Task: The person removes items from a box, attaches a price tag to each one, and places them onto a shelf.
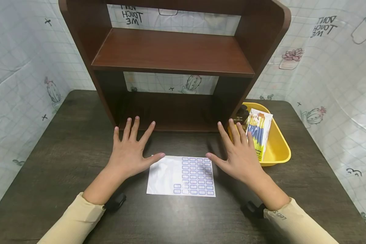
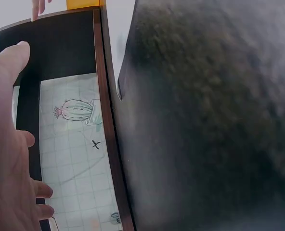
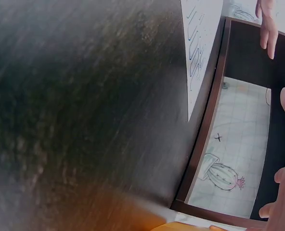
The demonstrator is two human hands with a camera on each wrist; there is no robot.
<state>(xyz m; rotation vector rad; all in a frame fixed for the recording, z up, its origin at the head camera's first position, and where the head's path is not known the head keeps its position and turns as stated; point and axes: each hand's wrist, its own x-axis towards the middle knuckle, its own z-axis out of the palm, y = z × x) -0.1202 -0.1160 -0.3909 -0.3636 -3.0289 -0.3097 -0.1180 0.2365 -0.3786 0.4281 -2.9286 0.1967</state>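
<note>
Both hands hover palm down over the dark table with fingers spread and nothing held. My left hand is at the left of a white sheet of stickers, its thumb overlapping the sheet's upper left corner in the head view. Rows of small blue-outlined labels fill the sheet's right part, while the left part is bare. On the other side, my right hand has its thumb near the sheet's upper right corner. Its fingers overlap the near-left side of a yellow basket. In the left wrist view, the left hand appears before the shelf.
A brown wooden shelf unit stands at the back of the table. The yellow basket holds a pack of paintbrushes and a dark bottle. Patterned white sheeting surrounds the table.
</note>
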